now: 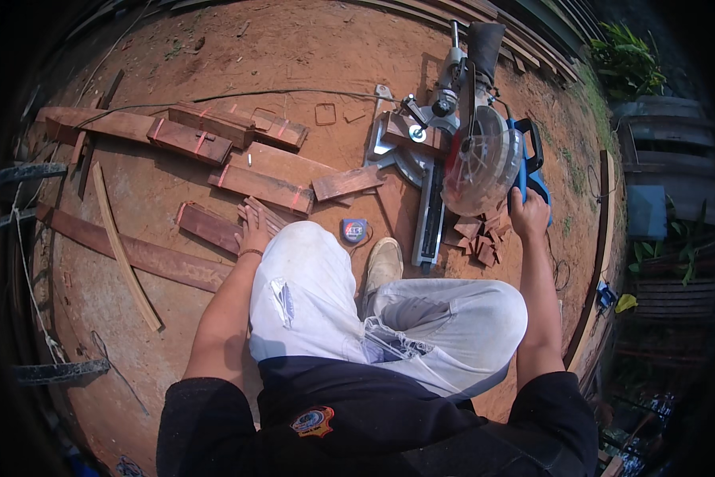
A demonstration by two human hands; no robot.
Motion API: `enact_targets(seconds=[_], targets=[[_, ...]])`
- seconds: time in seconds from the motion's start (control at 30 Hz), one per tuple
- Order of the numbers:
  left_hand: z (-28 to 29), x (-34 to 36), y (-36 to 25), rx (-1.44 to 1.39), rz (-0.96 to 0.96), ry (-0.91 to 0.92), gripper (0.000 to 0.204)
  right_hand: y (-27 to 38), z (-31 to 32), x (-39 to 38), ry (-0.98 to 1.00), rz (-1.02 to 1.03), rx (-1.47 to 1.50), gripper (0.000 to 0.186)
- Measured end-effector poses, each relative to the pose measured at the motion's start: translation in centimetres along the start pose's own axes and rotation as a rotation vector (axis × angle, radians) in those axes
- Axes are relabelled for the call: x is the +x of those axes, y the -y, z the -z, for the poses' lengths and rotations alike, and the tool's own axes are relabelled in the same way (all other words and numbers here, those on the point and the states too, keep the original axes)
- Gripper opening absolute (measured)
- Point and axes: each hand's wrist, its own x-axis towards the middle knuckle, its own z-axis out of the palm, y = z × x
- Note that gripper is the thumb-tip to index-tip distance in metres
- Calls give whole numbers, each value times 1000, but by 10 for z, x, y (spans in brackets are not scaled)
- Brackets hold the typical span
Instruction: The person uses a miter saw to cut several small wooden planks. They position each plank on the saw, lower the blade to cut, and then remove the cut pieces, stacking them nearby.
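Observation:
My right hand (530, 213) is closed round the blue handle of a miter saw (481, 163), which stands on the ground at the right with a clear round blade guard. A reddish wood block (413, 135) lies on the saw's base under its clamp. Beside my left knee, my left hand (253, 227) rests with fingers stretched out on narrow wood strips (272, 216), next to a bundled stack of short boards (209, 228). Between my knee and the saw sits a tape measure (355, 231).
Bundled boards (189, 141) lie at the far left, with another bundle (262, 188) nearer. A long plank (135, 248) and a thin batten (119, 246) stretch across the left ground. Small offcuts (478, 238) are heaped beside the saw. A black cord (294, 91) crosses the dirt behind.

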Motion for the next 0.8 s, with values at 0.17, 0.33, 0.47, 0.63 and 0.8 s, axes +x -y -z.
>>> enact_targets(seconds=[0.17,0.33,0.47,0.63,0.8], targets=[[4,-3,-2,7,-1,4,95,1,2,4,41,-14,16,51],[6,-5,-4,9,3,11,96,2,1,5,16,10,12,51],[7,-6,-6,-2,8,9,89,3,-2,5,1,13,5,52],[5,-7,-7,14,11,0,75,0,-8,4,-16,38,-3,52],[6,-10,-9,-3,15,-20,69,-2,-16,2,-17,17,-17,52]])
